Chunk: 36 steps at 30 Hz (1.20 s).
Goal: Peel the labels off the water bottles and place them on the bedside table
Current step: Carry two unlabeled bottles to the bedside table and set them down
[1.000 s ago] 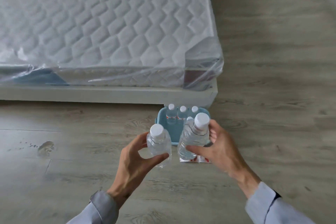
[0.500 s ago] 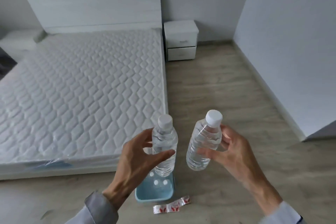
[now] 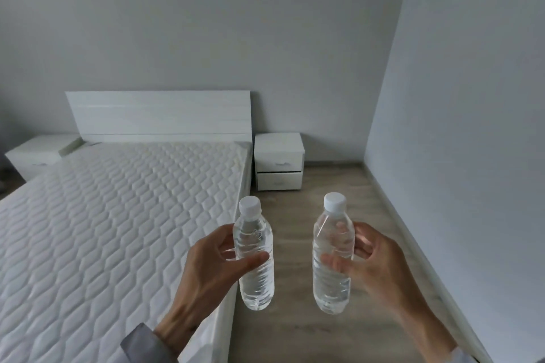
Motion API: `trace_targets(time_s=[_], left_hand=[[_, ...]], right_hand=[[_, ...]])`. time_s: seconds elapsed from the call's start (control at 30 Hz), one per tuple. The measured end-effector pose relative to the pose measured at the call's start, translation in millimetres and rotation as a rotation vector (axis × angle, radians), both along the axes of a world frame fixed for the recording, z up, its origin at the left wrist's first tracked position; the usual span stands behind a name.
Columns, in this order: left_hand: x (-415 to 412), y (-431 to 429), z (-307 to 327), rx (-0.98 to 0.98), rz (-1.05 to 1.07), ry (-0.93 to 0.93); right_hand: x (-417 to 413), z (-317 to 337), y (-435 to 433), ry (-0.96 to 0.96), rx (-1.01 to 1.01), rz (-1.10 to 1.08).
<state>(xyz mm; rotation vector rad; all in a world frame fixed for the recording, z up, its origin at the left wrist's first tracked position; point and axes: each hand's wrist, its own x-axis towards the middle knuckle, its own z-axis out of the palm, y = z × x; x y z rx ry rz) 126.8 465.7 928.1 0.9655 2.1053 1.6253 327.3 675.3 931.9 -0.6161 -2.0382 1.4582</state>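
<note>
looks to be the carrying step, peeling apparently finished for this pair: no label visible on either bottle. holding the left water bottle (image 3: pixel 256 286) upright in the left grip (image 3: pixel 206 271), thumb across the front and fingers curled round the back. holding the right water bottle (image 3: pixel 331 293) likewise in the right grip (image 3: pixel 380 268), thumb pressed on the front, fingers wrapped behind. both carried in the air above the wooden floor (image 3: pixel 309 336), just beside the mattress (image 3: pixel 118 215) edge and well apart from the bedside table (image 3: pixel 278 146), tucked next to the headboard (image 3: pixel 159 112). next, probably: walking along the mattress side, then setting each bottle down upright on that white surface, base flat, without knocking one against the other. clear thin plastic, ribbed around the lower body, smoother at the shoulder, full of water, topped with white screw caps (image 3: pixel 334 201). likely to dent under a hard squeeze and to feel slick with the label gone. quilted, diamond-stitched mattress top; plain white two-drawer cabinet with a flat top; grey wood-grain planks underfoot.
</note>
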Motion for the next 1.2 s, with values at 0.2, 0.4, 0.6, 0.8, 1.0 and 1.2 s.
trace_targets(time_s=[0.2,0.4,0.6,0.8,1.0,1.2], left_hand=[[-79.8,146.5,2.3,0.062,0.008,0.025],[-206.1,299.0,3.8,0.061,-0.042,0.053],[-336.7,439.5,24.8,0.069,0.000,0.034],[-466.5,574.2,15.2,0.033,0.064,0.074],[-583.3,693.0,13.4,-0.004,0.097,0.077],[-710.9,795.8,17.1,-0.030,0.127,0.032]], right_hand=[[-82.9,1.5,143.6,-0.002,0.031,-0.023],[-207.7,10.8,290.1,0.003,0.041,-0.056],[-336.8,31.1,433.3,0.009,0.027,-0.047],[-476.0,23.4,581.1,0.068,0.019,0.007],[-613.0,15.3,714.2,0.055,0.011,0.069],[-744.9,16.3,815.5,-0.002,-0.007,0.059]])
